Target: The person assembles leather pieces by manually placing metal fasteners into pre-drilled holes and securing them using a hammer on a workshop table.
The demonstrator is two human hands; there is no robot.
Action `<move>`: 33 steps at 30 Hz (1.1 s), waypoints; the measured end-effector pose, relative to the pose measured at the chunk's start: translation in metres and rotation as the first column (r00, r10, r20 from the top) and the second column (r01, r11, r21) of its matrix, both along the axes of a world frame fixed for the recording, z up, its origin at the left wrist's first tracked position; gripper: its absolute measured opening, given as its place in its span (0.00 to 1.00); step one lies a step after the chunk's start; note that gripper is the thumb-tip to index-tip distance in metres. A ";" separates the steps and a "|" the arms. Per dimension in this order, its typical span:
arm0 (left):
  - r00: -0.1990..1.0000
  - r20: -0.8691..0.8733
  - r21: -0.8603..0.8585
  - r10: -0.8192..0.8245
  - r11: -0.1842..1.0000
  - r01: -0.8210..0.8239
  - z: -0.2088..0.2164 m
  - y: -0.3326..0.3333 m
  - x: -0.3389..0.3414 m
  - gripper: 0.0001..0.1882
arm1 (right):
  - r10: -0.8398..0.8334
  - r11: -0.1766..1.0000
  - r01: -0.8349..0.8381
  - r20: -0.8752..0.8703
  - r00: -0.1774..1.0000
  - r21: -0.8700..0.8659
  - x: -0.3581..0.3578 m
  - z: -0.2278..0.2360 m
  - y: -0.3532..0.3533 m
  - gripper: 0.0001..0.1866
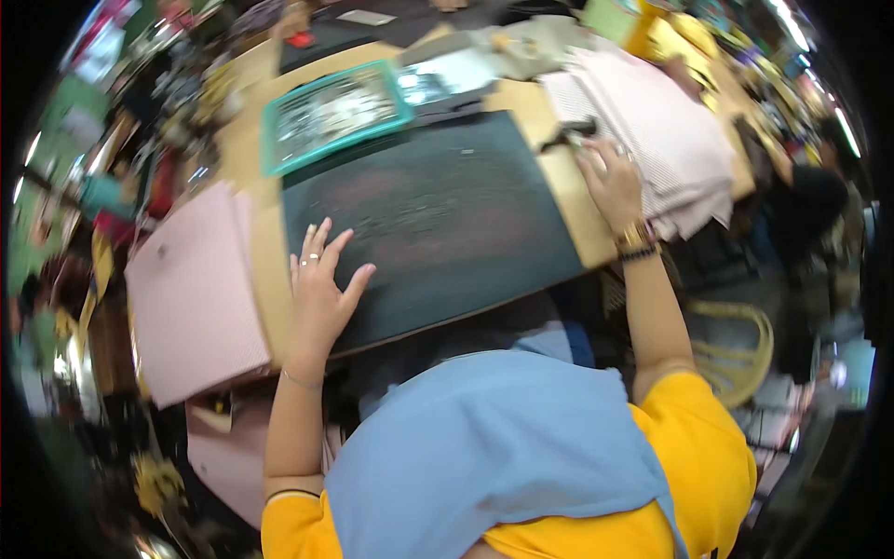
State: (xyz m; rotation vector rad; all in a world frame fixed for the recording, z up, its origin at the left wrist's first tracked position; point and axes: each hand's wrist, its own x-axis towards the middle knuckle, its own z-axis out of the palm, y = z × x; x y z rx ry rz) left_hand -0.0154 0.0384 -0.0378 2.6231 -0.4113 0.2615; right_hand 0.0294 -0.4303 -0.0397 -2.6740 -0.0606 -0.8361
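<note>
A dark, worn mat [438,214] lies on the wooden table in front of me. My left hand [321,289] hovers over or rests on its near left corner, fingers spread and holding nothing. Beyond the mat's right edge, my right hand [610,182] has its fingers curled at a hammer [570,133] with a black head. The hammer's handle is mostly hidden by the fingers. Close to that hand lies a stack of pale pink checked fabric [661,130].
A teal tray [402,102] of small metal pieces stands beyond the mat, beside a clear-topped box [447,79]. Pink fabric pieces [196,289] hang over the table's left edge. A yellowish chair [745,345] stands at the right. Someone's hand [296,19] shows at the far side.
</note>
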 end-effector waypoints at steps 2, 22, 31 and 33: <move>0.993 0.000 -0.052 -0.119 0.991 0.119 -0.007 -0.043 0.007 0.30 | -0.247 0.964 0.249 0.030 0.969 -0.093 0.019 -0.001 -0.067 0.16; 0.916 -0.271 -0.739 -0.296 0.674 -0.001 -0.017 -0.054 0.009 0.24 | 0.216 0.943 -0.140 -0.236 0.948 0.302 0.006 0.055 -0.012 0.16; 0.798 -0.454 -0.844 -0.397 0.477 -0.243 -0.031 -0.041 0.022 0.27 | 0.684 0.729 -0.607 -0.325 0.653 0.315 -0.046 0.023 0.124 0.14; 0.815 -0.456 -0.834 -0.357 0.491 -0.251 -0.028 -0.029 0.024 0.26 | 0.693 0.720 -0.642 -0.223 0.686 0.264 -0.032 0.009 0.118 0.16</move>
